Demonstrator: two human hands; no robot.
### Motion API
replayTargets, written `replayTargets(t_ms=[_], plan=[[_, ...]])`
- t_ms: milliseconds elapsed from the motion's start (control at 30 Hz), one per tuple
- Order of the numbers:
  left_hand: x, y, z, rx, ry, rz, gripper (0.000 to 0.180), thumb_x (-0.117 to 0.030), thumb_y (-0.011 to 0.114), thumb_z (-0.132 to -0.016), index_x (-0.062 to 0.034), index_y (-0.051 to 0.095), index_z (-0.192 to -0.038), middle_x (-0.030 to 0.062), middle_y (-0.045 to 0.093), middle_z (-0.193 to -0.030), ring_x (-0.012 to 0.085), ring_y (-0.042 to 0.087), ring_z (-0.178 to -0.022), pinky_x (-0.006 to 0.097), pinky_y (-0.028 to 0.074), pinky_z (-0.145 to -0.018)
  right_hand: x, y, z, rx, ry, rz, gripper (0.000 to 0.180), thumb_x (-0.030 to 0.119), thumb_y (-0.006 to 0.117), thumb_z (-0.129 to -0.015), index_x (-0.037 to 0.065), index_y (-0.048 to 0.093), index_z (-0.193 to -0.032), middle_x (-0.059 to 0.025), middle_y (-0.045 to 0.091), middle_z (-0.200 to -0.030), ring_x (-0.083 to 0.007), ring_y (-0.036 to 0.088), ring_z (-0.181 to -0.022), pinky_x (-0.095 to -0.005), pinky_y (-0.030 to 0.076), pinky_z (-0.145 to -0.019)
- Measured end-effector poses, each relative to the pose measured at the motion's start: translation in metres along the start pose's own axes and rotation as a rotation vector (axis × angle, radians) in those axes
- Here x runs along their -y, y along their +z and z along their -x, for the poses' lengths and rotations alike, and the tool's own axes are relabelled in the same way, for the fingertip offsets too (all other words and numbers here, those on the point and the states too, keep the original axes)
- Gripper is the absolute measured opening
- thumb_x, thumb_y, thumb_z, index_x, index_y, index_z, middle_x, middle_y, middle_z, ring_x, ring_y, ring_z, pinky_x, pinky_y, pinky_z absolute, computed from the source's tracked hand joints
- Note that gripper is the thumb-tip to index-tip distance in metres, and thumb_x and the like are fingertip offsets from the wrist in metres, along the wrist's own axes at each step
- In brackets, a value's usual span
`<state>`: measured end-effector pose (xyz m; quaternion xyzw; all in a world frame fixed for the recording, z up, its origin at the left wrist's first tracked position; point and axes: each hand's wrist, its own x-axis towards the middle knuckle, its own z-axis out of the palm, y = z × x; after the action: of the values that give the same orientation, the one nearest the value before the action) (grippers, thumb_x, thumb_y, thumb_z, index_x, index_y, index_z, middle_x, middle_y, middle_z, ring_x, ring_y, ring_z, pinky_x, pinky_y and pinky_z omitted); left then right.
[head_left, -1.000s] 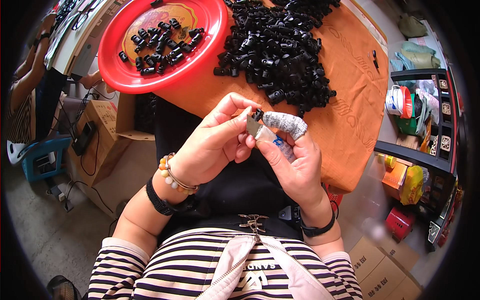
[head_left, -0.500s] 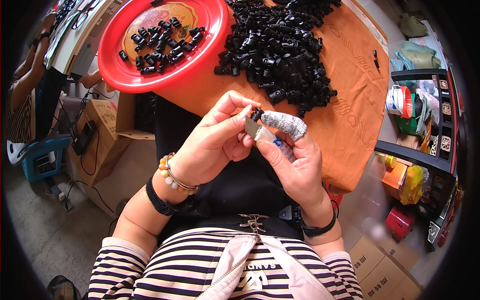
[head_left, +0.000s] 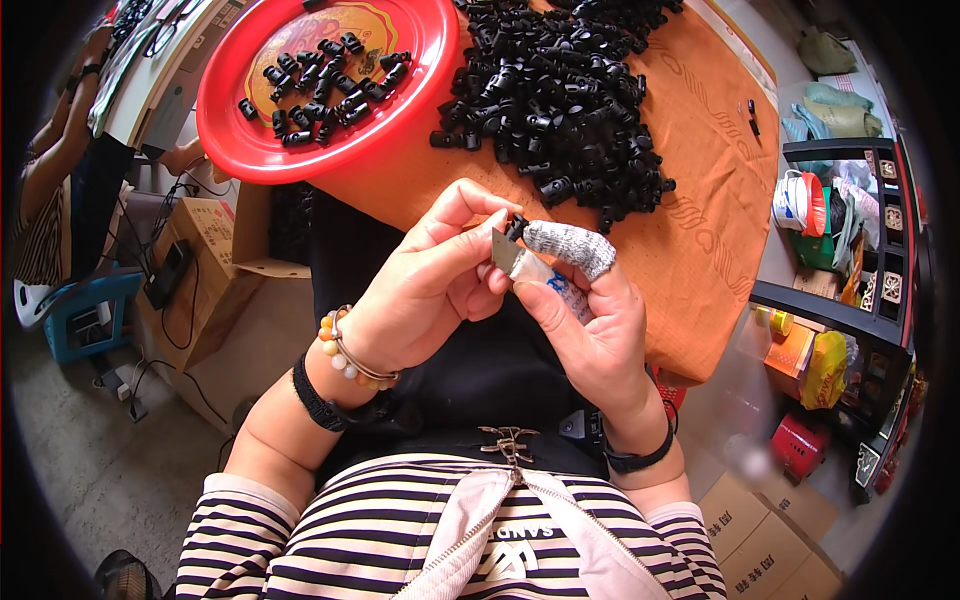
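Between my left hand's (head_left: 425, 275) thumb and fingers is a small black plastic cord lock (head_left: 517, 227), pinched at its near end. My right hand (head_left: 600, 335) is closed on a flat metal blade (head_left: 506, 253), whose grip is wrapped in white and blue material. The blade's edge is against or just beside the cord lock; I cannot tell if it touches. A grey knitted cover (head_left: 572, 247) sits on my right index finger, which bends over the cord lock's far side. Beyond my hands lies a big heap of black cord locks (head_left: 560, 110).
A red round tray (head_left: 225, 140) with several cord locks stands at the far left of the orange cloth-covered table (head_left: 700, 230). Two small black pieces lie at its right edge. Left are a cardboard box (head_left: 195, 260) and a co-worker's arm (head_left: 65, 140); right, a black shelf (head_left: 830, 310).
Almost nothing differs. Both hands keep the same hold, and the blade has tilted or shifted very slightly beside the cord lock.
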<state>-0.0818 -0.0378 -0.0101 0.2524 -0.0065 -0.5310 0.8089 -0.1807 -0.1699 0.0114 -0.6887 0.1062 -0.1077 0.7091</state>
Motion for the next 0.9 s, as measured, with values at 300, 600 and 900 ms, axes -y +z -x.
replayTargets(t_ms=[300,600,900], plan=[[0.0015,-0.0027,0.0004,-0.023,0.026,0.000,0.016,-0.014,0.048,-0.091,-0.0123,0.044,-0.107,0.0011,0.054,-0.091,0.0064,0.049,-0.068,0.019,0.036,-0.054,-0.0045,0.0006,-0.0001,0.000,0.001,-0.008,0.030,0.004,0.059,-0.086,-0.003,0.051,-0.113,-0.0081,0.063,-0.096,-0.0075,0.057,-0.086,-0.0200,0.046,-0.074],[0.0011,-0.0032,-0.0004,0.012,0.028,0.014,0.016,-0.014,0.048,-0.091,-0.0119,0.044,-0.106,0.0008,0.054,-0.089,0.0062,0.048,-0.068,0.019,0.036,-0.054,-0.0059,0.0001,0.0003,-0.006,-0.006,-0.021,0.027,0.004,0.058,-0.087,-0.002,0.052,-0.112,-0.0048,0.062,-0.094,-0.0065,0.056,-0.084,-0.0191,0.046,-0.074],[0.0014,-0.0005,-0.0002,-0.010,0.019,0.019,0.016,-0.014,0.047,-0.091,-0.0120,0.043,-0.107,0.0013,0.054,-0.091,0.0061,0.049,-0.069,0.019,0.037,-0.056,-0.0008,0.0030,0.0007,-0.017,-0.001,-0.034,0.030,0.005,0.058,-0.087,-0.003,0.050,-0.115,-0.0065,0.063,-0.096,-0.0052,0.056,-0.083,-0.0183,0.046,-0.072]])
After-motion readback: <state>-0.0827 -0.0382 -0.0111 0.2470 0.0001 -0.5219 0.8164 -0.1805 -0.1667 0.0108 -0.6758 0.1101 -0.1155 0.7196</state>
